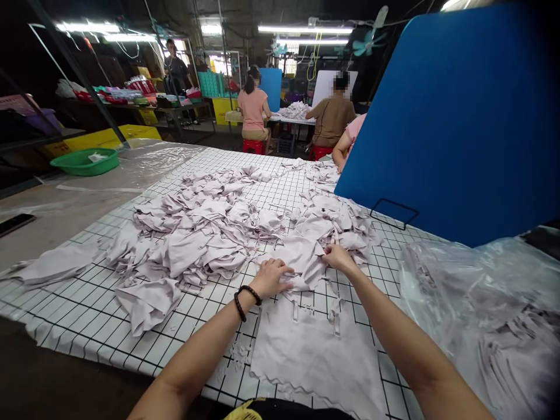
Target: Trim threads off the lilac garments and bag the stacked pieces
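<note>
**Both hands on a pale lilac garment at the pile's edge**

Left hand's fingers (284,273) spread apart and pressed flat on a crumpled lilac garment (301,256). Right hand's fingers (327,252) pinched together on a fold of the same piece, just right of the left hand (271,277). Right hand (339,256) angled inward, wrist raised. Beaded bracelet (246,300) worn on the left wrist. Just below the fingers, a flat lilac piece (306,350) with a scalloped edge spread on the gridded table cover (87,315). Beyond and to the left of the fingers, a big heap of lilac pieces (196,233). Right of the fingers, a clear plastic bag (481,303); farther up, a blue board (459,116). Far left, a green basin (85,161). Seated people at a far table, backs turned.
</note>
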### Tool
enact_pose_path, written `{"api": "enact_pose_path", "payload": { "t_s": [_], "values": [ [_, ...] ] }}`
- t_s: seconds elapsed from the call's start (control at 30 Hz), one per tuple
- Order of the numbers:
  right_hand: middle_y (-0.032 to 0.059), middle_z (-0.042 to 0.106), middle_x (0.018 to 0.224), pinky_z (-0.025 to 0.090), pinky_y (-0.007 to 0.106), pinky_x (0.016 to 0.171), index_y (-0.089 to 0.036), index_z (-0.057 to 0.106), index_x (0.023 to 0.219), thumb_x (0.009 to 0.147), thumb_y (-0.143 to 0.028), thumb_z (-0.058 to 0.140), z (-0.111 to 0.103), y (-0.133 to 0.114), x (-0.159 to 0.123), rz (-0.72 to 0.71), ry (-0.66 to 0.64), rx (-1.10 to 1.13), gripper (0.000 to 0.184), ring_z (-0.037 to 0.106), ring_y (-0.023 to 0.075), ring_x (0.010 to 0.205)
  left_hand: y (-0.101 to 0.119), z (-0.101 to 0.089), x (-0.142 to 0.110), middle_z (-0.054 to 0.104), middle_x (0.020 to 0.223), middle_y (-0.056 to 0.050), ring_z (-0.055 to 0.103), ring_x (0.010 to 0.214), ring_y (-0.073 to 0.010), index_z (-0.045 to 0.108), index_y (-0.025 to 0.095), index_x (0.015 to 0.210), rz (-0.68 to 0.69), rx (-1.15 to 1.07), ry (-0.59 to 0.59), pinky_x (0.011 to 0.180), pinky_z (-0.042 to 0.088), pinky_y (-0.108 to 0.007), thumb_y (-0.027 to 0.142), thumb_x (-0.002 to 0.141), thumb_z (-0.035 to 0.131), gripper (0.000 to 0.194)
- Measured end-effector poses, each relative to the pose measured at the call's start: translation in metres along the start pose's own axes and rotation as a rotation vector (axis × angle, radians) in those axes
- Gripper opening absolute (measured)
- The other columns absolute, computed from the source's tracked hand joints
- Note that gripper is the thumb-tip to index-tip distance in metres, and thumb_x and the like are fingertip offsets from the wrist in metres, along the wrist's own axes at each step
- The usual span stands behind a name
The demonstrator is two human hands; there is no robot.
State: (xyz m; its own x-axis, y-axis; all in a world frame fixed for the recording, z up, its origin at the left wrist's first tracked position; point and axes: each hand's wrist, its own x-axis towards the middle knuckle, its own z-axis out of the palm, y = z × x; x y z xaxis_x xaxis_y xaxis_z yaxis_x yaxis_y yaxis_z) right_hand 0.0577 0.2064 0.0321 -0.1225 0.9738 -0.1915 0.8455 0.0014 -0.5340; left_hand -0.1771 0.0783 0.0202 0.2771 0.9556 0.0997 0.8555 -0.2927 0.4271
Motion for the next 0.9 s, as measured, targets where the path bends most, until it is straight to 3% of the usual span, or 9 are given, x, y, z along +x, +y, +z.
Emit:
{"api": "enact_pose_path", "payload": {
  "t_s": [0.1, 0.27, 0.43, 0.47, 0.53, 0.63, 0.7, 0.8, 0.9],
  "values": [
    [0.0006, 0.061, 0.062, 0.033, 0.022, 0.051, -0.018, 0.054, 0.067, 0.061, -0.022, 0.058, -0.010, 0.000, 0.006, 0.035, 0.068, 0.045, 0.008, 0.055, 0.0149, 0.057, -0.002, 0.005, 0.004, 0.064, 0.096, -0.004, 0.052, 0.099, -0.0238, 0.063, 0.028, 0.104, -0.040, -0.085, -0.079, 0.091, 0.033, -0.038, 0.049, 0.074, 0.067, 0.037],
    [0.0028, 0.063, 0.069, 0.034, 0.021, 0.050, -0.017, 0.057, 0.077, 0.061, -0.020, 0.058, -0.030, 0.010, 0.015, 0.076, 0.183, 0.111, 0.016, 0.054, 0.0131, 0.057, -0.015, 0.002, 0.005, 0.066, 0.082, -0.001, 0.059, 0.079, -0.0166, 0.064, 0.020, 0.089, -0.114, -0.413, -0.062, 0.077, 0.041, -0.028, 0.049, 0.074, 0.066, 0.033],
    [0.0015, 0.059, 0.055, 0.034, 0.020, 0.044, -0.015, 0.061, 0.074, 0.059, -0.017, 0.058, -0.039, 0.010, 0.016, 0.071, 0.122, 0.217, 0.015, 0.051, 0.0122, 0.046, -0.025, -0.029, -0.001, 0.063, 0.096, -0.007, 0.059, 0.086, -0.0156, 0.057, 0.016, 0.080, -0.129, -0.725, 0.368, 0.076, 0.045, -0.026, 0.046, 0.082, 0.055, 0.030],
    [0.0013, 0.058, 0.053, 0.034, 0.020, 0.043, -0.015, 0.060, 0.072, 0.060, -0.017, 0.057, -0.040, 0.007, 0.014, 0.059, 0.110, 0.245, 0.013, 0.051, 0.0118, 0.045, -0.026, -0.039, -0.002, 0.062, 0.104, -0.008, 0.058, 0.092, -0.0164, 0.056, 0.016, 0.080, -0.098, -0.714, 0.390, 0.080, 0.045, -0.027, 0.043, 0.083, 0.052, 0.028],
    [0.0008, 0.057, 0.055, 0.034, 0.019, 0.042, -0.015, 0.059, 0.071, 0.062, -0.019, 0.056, -0.042, -0.003, 0.009, 0.017, 0.098, 0.309, 0.010, 0.050, 0.0104, 0.045, -0.024, -0.056, -0.003, 0.061, 0.110, -0.009, 0.058, 0.099, -0.0191, 0.058, 0.016, 0.083, -0.094, -0.566, 0.252, 0.085, 0.045, -0.031, 0.038, 0.084, 0.050, 0.023],
    [-0.0005, 0.057, 0.061, 0.035, 0.018, 0.041, -0.016, 0.056, 0.076, 0.067, -0.024, 0.055, -0.044, -0.023, -0.001, -0.068, 0.085, 0.402, 0.012, 0.049, 0.0088, 0.047, -0.014, -0.071, -0.002, 0.064, 0.100, -0.013, 0.057, 0.100, -0.0292, 0.062, 0.015, 0.085, -0.278, -0.130, -0.003, 0.087, 0.043, -0.042, 0.033, 0.074, 0.062, 0.021],
    [-0.0024, 0.054, 0.063, 0.033, 0.018, 0.039, -0.017, 0.053, 0.082, 0.069, -0.025, 0.053, -0.045, -0.035, -0.009, -0.137, 0.069, 0.484, 0.015, 0.047, 0.0082, 0.046, 0.000, -0.068, 0.003, 0.062, 0.102, -0.016, 0.054, 0.103, -0.0327, 0.064, 0.014, 0.089, -0.351, 0.025, -0.005, 0.090, 0.040, -0.047, 0.029, 0.073, 0.063, 0.022],
    [-0.0054, 0.050, 0.063, 0.032, 0.018, 0.040, -0.018, 0.051, 0.093, 0.067, -0.019, 0.050, -0.046, -0.049, -0.018, -0.272, 0.033, 0.564, 0.027, 0.042, 0.0072, 0.044, 0.028, -0.044, 0.021, 0.061, 0.109, -0.011, 0.055, 0.103, -0.0227, 0.061, 0.017, 0.103, -0.141, -0.156, 0.079, 0.092, 0.041, -0.037, 0.025, 0.085, 0.047, 0.024],
    [-0.0059, 0.046, 0.059, 0.031, 0.018, 0.044, -0.018, 0.057, 0.095, 0.069, -0.016, 0.046, -0.050, -0.055, -0.022, -0.374, -0.012, 0.415, 0.029, 0.040, 0.0076, 0.045, 0.053, -0.010, 0.042, 0.062, 0.110, -0.008, 0.057, 0.099, -0.0180, 0.058, 0.018, 0.112, 0.152, -0.521, -0.019, 0.086, 0.045, -0.028, 0.030, 0.085, 0.050, 0.031]
  ]
}}
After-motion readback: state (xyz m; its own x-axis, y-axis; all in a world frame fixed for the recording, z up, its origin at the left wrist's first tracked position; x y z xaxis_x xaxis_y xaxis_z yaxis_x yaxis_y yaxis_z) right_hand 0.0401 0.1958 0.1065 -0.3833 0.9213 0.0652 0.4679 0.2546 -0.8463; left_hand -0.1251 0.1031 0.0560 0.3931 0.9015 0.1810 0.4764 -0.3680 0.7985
